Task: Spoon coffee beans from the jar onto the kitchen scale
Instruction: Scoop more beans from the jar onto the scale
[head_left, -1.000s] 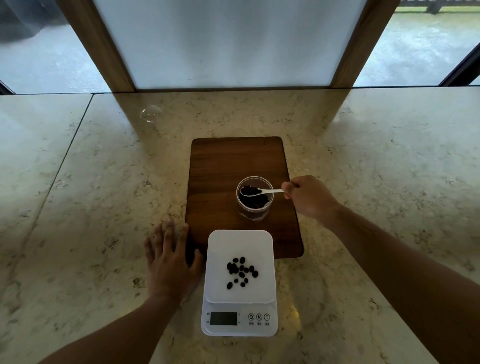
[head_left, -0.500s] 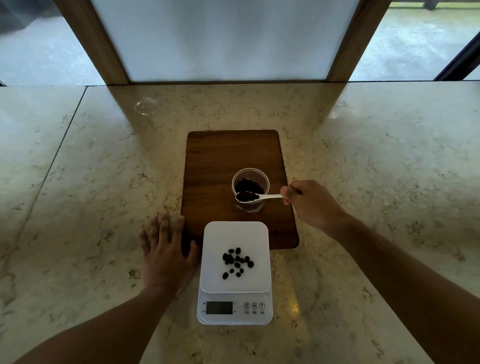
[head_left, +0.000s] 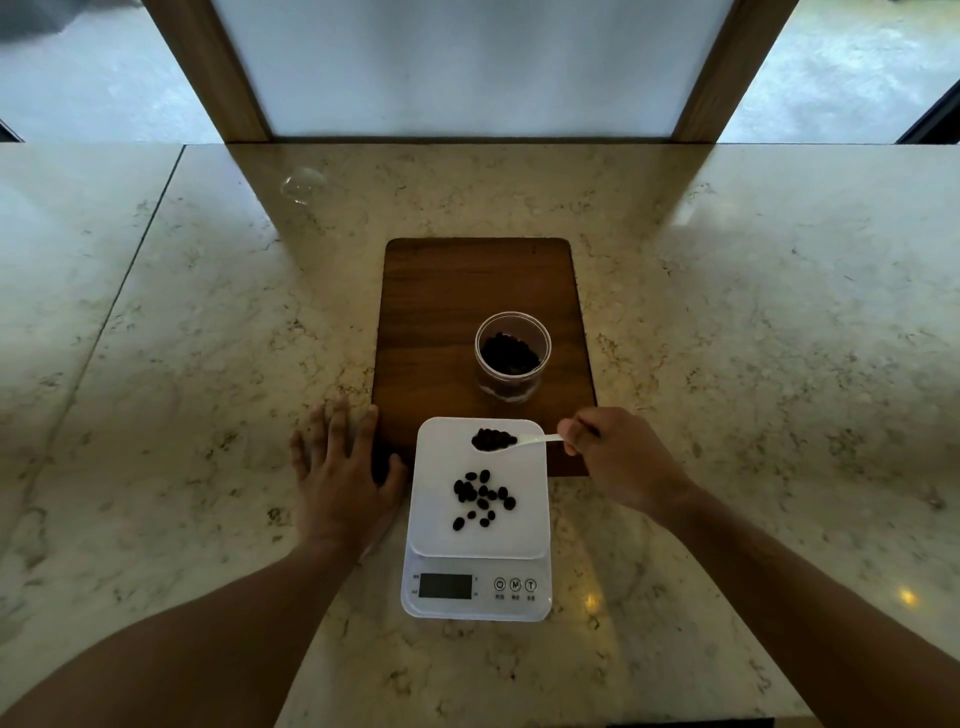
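Note:
A clear jar (head_left: 512, 356) holding dark coffee beans stands upright on a brown wooden board (head_left: 447, 306). In front of it sits a white kitchen scale (head_left: 441, 525) with several loose beans (head_left: 482, 498) on its platform. My right hand (head_left: 618, 462) grips a white spoon (head_left: 496, 440) heaped with beans, level above the far part of the platform. My left hand (head_left: 340, 480) lies flat on the counter, fingers spread, just left of the scale and touching the board's near left corner.
The marble counter (head_left: 753, 338) stretches wide on both sides, with a seam at the left. A small clear lid-like object (head_left: 303, 183) lies at the far left. Wooden window posts (head_left: 218, 73) rise behind the counter.
My right hand lifted the loaded spoon out of the jar and carried it toward me, over the scale's platform. My left hand stayed put.

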